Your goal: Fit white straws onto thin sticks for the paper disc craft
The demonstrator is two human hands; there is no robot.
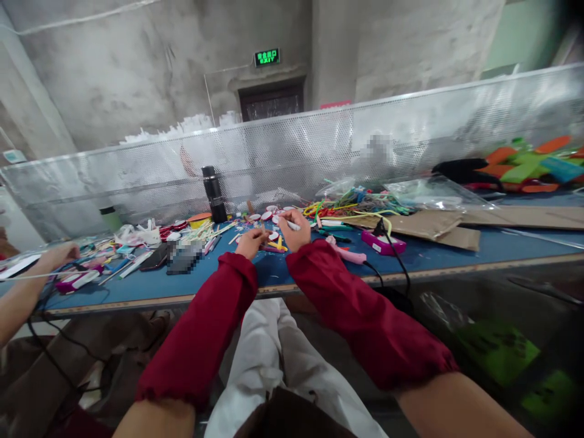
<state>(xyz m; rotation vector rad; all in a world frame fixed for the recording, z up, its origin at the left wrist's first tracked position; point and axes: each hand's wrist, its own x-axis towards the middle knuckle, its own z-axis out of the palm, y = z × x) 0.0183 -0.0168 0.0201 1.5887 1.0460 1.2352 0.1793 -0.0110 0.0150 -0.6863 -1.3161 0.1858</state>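
Observation:
Both my forearms, in dark red sleeves, reach over the blue worktop (274,271). In my right hand (294,230) is a white pen-like tool (292,224), gripped between closed fingers. My left hand (252,242) is pinched closed just to the left of it, at something too small to make out. Below and between my hands lies a small yellow piece (281,247). Several small round white-and-red pieces (267,216) are scattered just beyond my hands. A pink hot glue gun (349,252) lies right of my right hand, partly behind my sleeve.
A black bottle (214,196) stands at the back against the perforated metal screen (283,149). Phones (155,257), sticks and loose bits lie left. Right are a purple box (383,242) with cables, colourful cords (360,201) and cardboard (424,225). A co-worker's arm (27,286) reaches in at far left.

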